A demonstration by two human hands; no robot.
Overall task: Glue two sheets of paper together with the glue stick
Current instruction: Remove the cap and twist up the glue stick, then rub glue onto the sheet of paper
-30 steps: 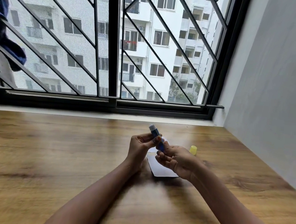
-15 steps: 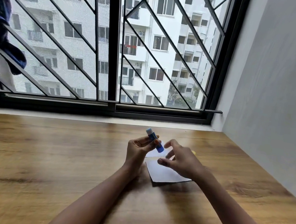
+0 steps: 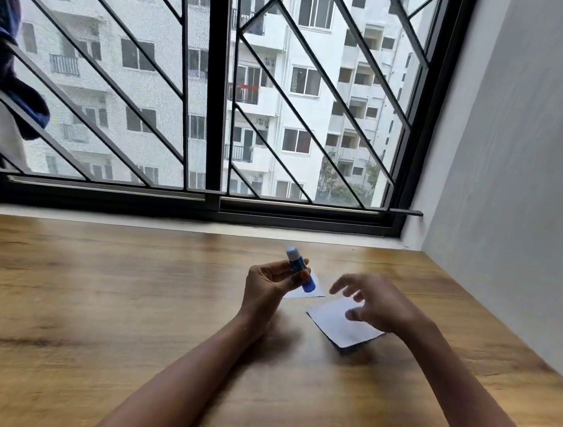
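My left hand (image 3: 268, 286) pinches a blue glue stick (image 3: 299, 268) between thumb and fingers, the uncapped tip tilted up and to the left. A white paper sheet (image 3: 336, 322) lies on the wooden table (image 3: 93, 298) under the fingers of my right hand (image 3: 372, 304), which hovers blurred with fingers spread. A second white sheet (image 3: 303, 293) lies just behind the glue stick, partly hidden by my left hand. The yellow cap is hidden.
A grey wall (image 3: 518, 167) borders the table on the right. A black-framed window (image 3: 205, 202) with diagonal bars stands behind the table's far edge. Dark blue cloth (image 3: 7, 83) hangs on the bars at the far left.
My right hand let go of the glue stick and moved right and down onto the near sheet, which slid right with it. My left hand kept the glue stick raised.
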